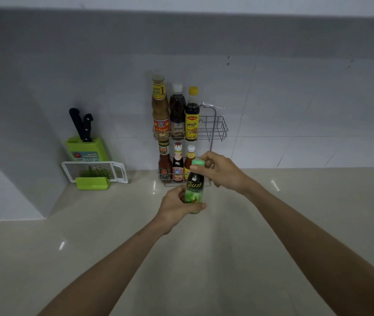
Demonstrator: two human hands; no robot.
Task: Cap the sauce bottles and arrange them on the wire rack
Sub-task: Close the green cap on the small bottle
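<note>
A dark sauce bottle with a green label [195,187] is held upright above the counter, in front of the wire rack [218,128]. My left hand [177,207] grips its lower body. My right hand [221,169] pinches the green cap [198,162] on its top. The rack hangs on the tiled wall with two shelves. Three tall bottles [177,112] fill the left of the upper shelf. Three small bottles [177,165] stand on the lower shelf. The upper shelf's right part holds nothing.
A green knife block [87,149] with two black-handled knives stands at the left by the wall. A white and green grater [95,173] lies in front of it. The beige counter [204,258] stretches toward me.
</note>
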